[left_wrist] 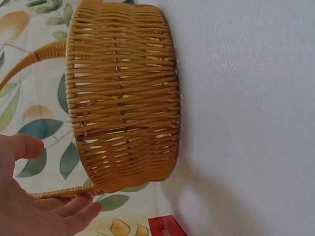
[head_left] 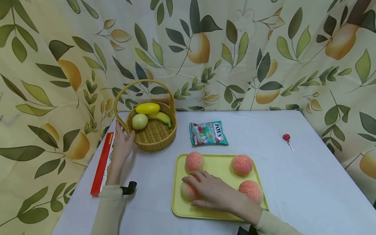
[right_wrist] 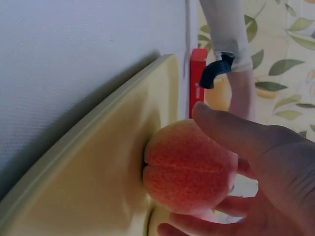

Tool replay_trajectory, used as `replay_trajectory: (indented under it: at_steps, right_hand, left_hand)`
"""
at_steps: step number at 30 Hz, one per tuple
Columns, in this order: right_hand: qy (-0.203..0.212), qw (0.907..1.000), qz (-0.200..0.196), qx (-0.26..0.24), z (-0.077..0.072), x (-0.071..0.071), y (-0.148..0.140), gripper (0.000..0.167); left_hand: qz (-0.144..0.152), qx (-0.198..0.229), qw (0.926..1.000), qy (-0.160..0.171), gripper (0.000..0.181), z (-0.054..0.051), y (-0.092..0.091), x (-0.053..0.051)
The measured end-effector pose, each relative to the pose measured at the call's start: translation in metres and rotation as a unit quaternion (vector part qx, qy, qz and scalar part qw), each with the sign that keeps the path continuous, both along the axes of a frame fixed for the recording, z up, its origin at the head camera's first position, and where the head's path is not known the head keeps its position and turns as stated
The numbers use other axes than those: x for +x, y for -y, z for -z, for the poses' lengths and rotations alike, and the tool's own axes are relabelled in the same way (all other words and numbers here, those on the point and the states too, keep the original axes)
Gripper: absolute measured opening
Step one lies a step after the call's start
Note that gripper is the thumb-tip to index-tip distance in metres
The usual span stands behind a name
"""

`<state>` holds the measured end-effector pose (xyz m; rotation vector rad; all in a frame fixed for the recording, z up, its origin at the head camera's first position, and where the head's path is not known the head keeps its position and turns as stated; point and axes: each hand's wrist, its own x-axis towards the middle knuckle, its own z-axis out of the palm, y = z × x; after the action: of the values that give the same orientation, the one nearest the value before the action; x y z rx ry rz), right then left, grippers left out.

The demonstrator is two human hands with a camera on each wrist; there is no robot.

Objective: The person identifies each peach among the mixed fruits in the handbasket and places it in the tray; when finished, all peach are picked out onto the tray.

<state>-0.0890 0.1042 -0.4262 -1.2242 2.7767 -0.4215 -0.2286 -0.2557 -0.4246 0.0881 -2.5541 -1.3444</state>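
My left hand is at the left side of a wicker basket, touching the foot of its arched handle. In the left wrist view the thumb stands apart and the fingers lie along the handle. The basket holds a banana, a yellow oblong fruit and a pale green round fruit. Over a peach on the yellow tray, my right hand spreads its thumb and fingers around it; firm contact cannot be made out.
Other peaches sit on the tray: one at back left, one at back right, one at front right. Behind the tray lies a teal FOX'S candy bag. A red lollipop lies far right, a long red box along the left edge.
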Motion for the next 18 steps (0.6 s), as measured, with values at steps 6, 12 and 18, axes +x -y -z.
replay_trajectory:
  at_steps: [6, 12, 18]
  right_hand:
    - [-0.019, 0.9997, 0.006, 0.010, -0.005, 0.003, -0.002, 0.056]
    - [0.019, 0.9995, 0.005, 0.026, -0.010, 0.005, -0.005, 0.059]
    - [0.032, 0.9992, 0.019, 0.017, -0.013, 0.008, -0.010, 0.068]
  left_hand:
    - [0.004, 0.006, 1.0000, -0.005, 0.088, -0.003, -0.002, 0.000]
    - [0.000, 0.005, 1.0000, -0.001, 0.087, -0.003, -0.003, 0.000]
    - [0.001, 0.009, 0.9999, -0.004, 0.087, -0.002, -0.002, 0.001]
